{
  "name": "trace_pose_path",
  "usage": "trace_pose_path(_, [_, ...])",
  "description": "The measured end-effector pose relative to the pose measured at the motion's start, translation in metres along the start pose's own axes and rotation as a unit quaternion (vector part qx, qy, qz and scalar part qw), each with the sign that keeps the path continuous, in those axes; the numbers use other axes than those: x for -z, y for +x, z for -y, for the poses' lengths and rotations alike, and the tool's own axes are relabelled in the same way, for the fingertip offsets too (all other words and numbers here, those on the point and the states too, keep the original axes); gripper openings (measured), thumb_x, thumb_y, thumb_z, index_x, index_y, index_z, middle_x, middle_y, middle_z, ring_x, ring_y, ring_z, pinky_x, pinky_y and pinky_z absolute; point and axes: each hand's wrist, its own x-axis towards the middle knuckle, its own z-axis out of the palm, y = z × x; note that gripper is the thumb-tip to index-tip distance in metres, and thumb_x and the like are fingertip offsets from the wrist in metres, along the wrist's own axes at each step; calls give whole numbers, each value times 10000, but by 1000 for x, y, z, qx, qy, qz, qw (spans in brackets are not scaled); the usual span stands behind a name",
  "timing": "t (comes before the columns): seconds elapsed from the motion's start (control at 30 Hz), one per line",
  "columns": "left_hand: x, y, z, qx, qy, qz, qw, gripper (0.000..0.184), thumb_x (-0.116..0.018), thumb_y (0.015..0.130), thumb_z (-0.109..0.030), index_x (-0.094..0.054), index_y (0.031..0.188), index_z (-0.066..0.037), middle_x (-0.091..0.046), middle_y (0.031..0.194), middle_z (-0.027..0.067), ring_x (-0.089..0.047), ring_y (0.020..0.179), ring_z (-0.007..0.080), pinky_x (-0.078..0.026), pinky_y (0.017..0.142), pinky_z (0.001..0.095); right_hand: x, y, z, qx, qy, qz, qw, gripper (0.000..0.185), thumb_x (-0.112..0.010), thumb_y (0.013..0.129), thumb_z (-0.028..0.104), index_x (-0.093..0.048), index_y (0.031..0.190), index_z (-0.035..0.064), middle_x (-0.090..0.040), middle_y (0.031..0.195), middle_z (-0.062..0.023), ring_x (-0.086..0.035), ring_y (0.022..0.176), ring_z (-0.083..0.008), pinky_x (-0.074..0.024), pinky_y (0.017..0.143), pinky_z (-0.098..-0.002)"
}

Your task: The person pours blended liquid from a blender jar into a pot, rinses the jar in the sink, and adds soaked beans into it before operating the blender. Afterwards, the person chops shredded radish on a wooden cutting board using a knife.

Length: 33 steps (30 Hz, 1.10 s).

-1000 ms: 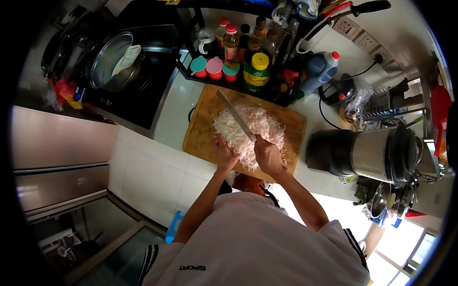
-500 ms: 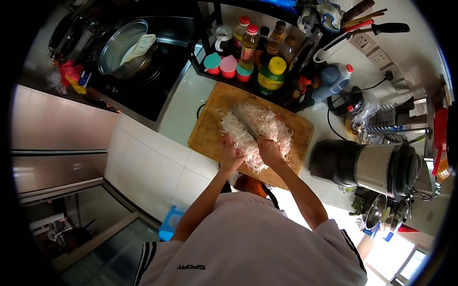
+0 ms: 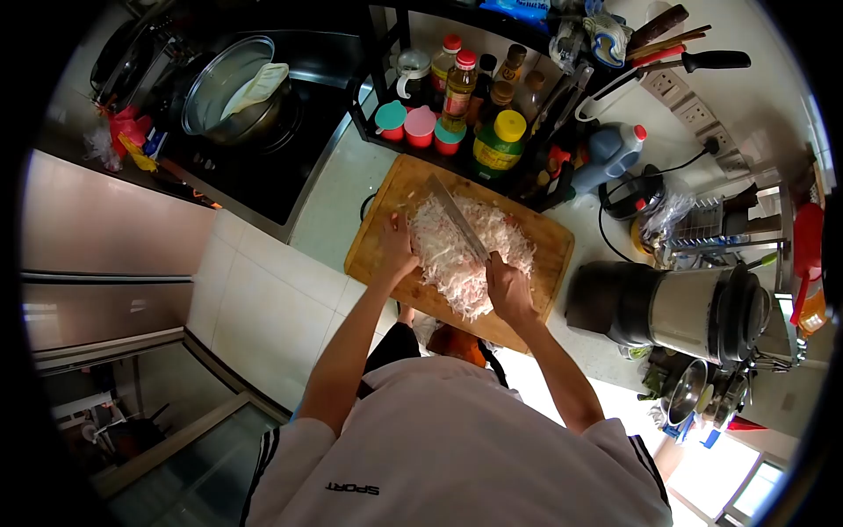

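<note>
On the wooden cutting board (image 3: 378, 250) lies a broad heap of finely shredded white and pinkish food (image 3: 465, 294); I cannot tell exactly what it is. My right hand (image 3: 509, 285) is wrapped round the handle of a kitchen knife (image 3: 458, 220). The long blade slants up and left across the top of the heap. My left hand (image 3: 399, 246) is at the heap's left edge, fingers stretched out over the board and holding nothing.
Sauce bottles (image 3: 458, 83) and lidded seasoning jars (image 3: 391, 117) line a rack behind the board. A blender (image 3: 694, 303) stands on the counter to the right. At the upper left, a metal pot (image 3: 198, 105) sits on the black stove (image 3: 255, 180).
My left hand has moved left and up, off the food to its edge. The knife has shifted slightly right, and more of its blade shows above the heap.
</note>
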Motion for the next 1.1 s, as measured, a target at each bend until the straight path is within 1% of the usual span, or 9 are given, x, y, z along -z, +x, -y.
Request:
trace_pose_path(0.2, [-20, 35, 9, -36, 173, 80, 981, 511, -613, 707, -28, -473, 1197, 17, -537, 1010, 233, -557, 943, 376, -489, 762, 413, -18, 8, -26, -37, -36, 39, 998, 119, -466, 922, 156, -486, 928, 38, -602, 700, -246, -596, 695, -466, -462, 617, -551])
trace_pose_path(0.3, [-9, 38, 0, -27, 17, 222, 975, 394, -554, 743, -14, -520, 1133, 33, -567, 826, 212, -585, 765, 367, -496, 606, 404, -15, -2, -19, -38, -13, 12, 999, 124, -482, 929, 167, -484, 918, 43, -581, 662, -252, -583, 647, -461, -446, 569, -535])
trace_pose_path(0.43, [-46, 30, -4, 19, -166, 275, 947, 396, -582, 746, -16, -541, 1138, 18, -602, 891, 171, -598, 754, 316, -485, 651, 388, -38, -1, -51, -5, -9, -12, 1000, 134, -499, 936, 160, -481, 889, 36, -556, 615, -260, -565, 593, -457, -424, 515, -521])
trace_pose_path(0.5, [25, -6, -80, -29, -112, 249, 962, 423, -561, 753, -3, -529, 1174, 23, -596, 907, 174, -598, 782, 306, -483, 676, 394, -24, 2, -46, 17, 1, -20, 1000, 126, -511, 930, 142, -495, 886, 25, -545, 596, -257, -555, 573, -455, -417, 496, -507])
trace_pose_path(0.63, [20, -47, -82, -217, 121, 131, 960, 519, -527, 736, 79, -490, 1251, 27, -485, 1254, 201, -483, 1157, 331, -447, 940, 391, 24, -6, 11, 2, -18, 12, 1000, 124, -480, 932, 149, -486, 942, 26, -590, 660, -239, -589, 638, -444, -457, 557, -521])
trace_pose_path(0.67, [18, -52, -81, -220, 140, 204, 943, 620, -528, 728, 91, -401, 1335, 62, -346, 1407, 232, -354, 1283, 363, -383, 1044, 416, 21, -8, 16, 2, -20, 12, 1000, 125, -476, 933, 151, -483, 947, 27, -595, 669, -236, -592, 640, -442, -460, 559, -520])
trace_pose_path(0.87, [24, -78, -81, -173, 15, 40, 984, 558, -541, 785, 47, -415, 1328, 39, -416, 1323, 218, -406, 1221, 397, -389, 1020, 415, -37, 12, -36, 53, -102, 20, 993, 101, -466, 938, 140, -480, 964, 43, -585, 640, -219, -588, 605, -414, -461, 530, -495])
trace_pose_path(1.0, [22, -85, -72, -72, -89, 16, 993, 614, -611, 755, 25, -404, 1333, 39, -397, 1332, 226, -413, 1211, 405, -384, 1019, 419, 12, -5, 12, 29, -12, 37, 999, 200, -467, 940, 144, -502, 1093, 20, -579, 626, -229, -588, 606, -419, -472, 559, -502])
trace_pose_path(1.1, [8, -89, -59, -16, -93, -1, 996, 706, -682, 710, -20, -383, 1349, 21, -382, 1337, 237, -413, 1209, 409, -380, 1016, 426, -47, -4, -34, 43, -101, 86, 990, 255, -467, 946, 160, -496, 1151, 11, -582, 625, -236, -595, 617, -429, -482, 572, -508])
